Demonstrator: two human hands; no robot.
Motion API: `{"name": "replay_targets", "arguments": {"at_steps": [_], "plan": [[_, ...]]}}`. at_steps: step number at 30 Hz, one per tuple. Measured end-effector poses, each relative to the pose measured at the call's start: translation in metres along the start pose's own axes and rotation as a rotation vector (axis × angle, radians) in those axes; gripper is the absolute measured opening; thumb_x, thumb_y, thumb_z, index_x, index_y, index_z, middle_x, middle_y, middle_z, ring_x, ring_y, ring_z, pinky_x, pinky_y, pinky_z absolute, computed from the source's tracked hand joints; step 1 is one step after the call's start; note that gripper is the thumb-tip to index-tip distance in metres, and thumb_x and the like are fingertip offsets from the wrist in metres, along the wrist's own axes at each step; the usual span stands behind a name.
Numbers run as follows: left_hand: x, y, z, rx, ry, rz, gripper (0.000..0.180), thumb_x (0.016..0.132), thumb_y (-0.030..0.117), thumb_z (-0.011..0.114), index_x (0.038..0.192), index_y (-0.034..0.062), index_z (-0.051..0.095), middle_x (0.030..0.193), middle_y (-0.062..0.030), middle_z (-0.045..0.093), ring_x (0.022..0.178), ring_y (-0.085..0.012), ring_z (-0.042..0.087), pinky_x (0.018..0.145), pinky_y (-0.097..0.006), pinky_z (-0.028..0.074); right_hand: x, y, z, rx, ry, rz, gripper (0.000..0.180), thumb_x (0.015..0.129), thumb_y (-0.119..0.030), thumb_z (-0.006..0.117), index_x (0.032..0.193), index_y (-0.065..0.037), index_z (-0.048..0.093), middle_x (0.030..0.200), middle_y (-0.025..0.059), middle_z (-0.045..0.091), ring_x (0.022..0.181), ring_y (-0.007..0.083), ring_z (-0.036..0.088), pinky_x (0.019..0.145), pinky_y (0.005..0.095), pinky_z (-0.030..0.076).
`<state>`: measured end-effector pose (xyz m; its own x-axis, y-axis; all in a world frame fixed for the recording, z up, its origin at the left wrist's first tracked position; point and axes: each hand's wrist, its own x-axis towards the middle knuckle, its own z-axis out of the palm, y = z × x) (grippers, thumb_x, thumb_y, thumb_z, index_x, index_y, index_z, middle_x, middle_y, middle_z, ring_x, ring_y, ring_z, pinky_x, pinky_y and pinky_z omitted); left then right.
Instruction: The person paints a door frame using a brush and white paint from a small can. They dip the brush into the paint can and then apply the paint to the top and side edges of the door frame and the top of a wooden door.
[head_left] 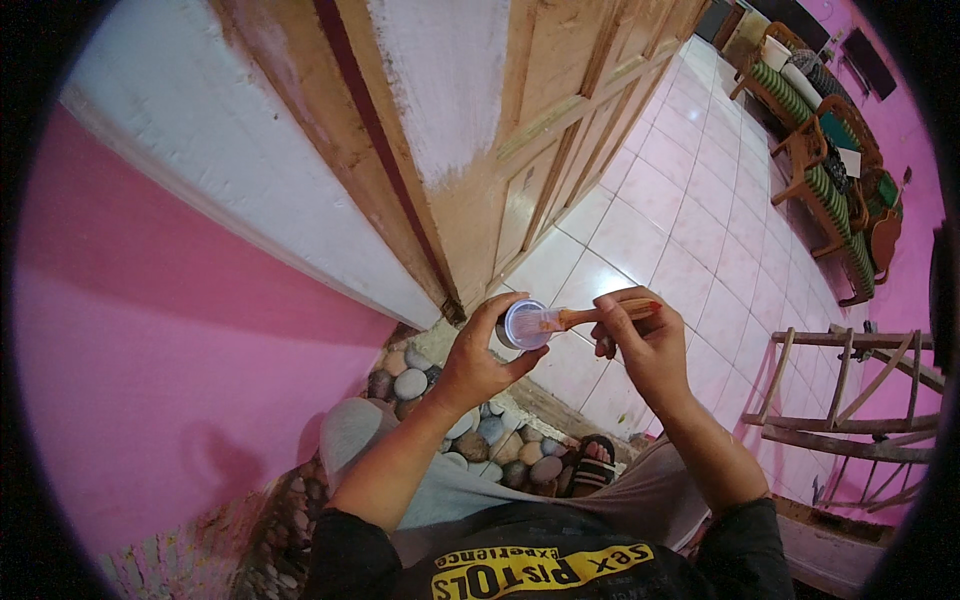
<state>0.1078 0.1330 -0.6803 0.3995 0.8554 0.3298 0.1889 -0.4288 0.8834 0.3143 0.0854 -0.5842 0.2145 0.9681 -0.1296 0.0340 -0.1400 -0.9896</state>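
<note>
My left hand is wrapped round a small plastic cup with a pale rim, its mouth turned up toward me. What lies inside the cup is hard to make out. In my right hand is a paintbrush with a wooden handle, pinched between thumb and fingers. Its whitish bristles point left and reach over or into the cup's mouth. Just beyond both hands stands a panelled wooden door. A patch of whitish paint covers part of the door, with a rough lower edge over the brown wood.
A white door frame and pink wall are on the left. Below my hands lie rounded stones beside a tiled floor. A wooden ladder lies at the right; wooden chairs stand at the far right.
</note>
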Motion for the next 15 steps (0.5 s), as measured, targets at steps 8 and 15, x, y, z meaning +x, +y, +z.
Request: {"name": "replay_targets", "arguments": {"at_steps": [8, 15], "plan": [[-0.002, 0.005, -0.003, -0.033, 0.021, -0.074, 0.07, 0.074, 0.015, 0.09, 0.134, 0.0042, 0.055, 0.126, -0.0144, 0.065, 0.118, -0.0262, 0.063, 0.102, -0.038, 0.049, 0.004, 0.025, -0.025, 0.276, 0.071, 0.192, 0.023, 0.1, -0.023, 0.067, 0.098, 0.0, 0.064, 0.076, 0.0082, 0.066, 0.059, 0.0153, 0.061, 0.053, 0.0283, 0.047], [-0.003, -0.008, -0.001, -0.065, 0.087, -0.006, 0.07, 0.074, 0.016, 0.091, 0.134, 0.0036, 0.055, 0.124, -0.015, 0.066, 0.118, -0.0266, 0.064, 0.102, -0.038, 0.049, 0.005, 0.033, -0.017, 0.562, 0.064, 0.264, 0.02, 0.099, -0.023, 0.064, 0.097, -0.004, 0.061, 0.076, 0.0098, 0.064, 0.06, 0.0206, 0.062, 0.054, 0.0317, 0.049]]}}
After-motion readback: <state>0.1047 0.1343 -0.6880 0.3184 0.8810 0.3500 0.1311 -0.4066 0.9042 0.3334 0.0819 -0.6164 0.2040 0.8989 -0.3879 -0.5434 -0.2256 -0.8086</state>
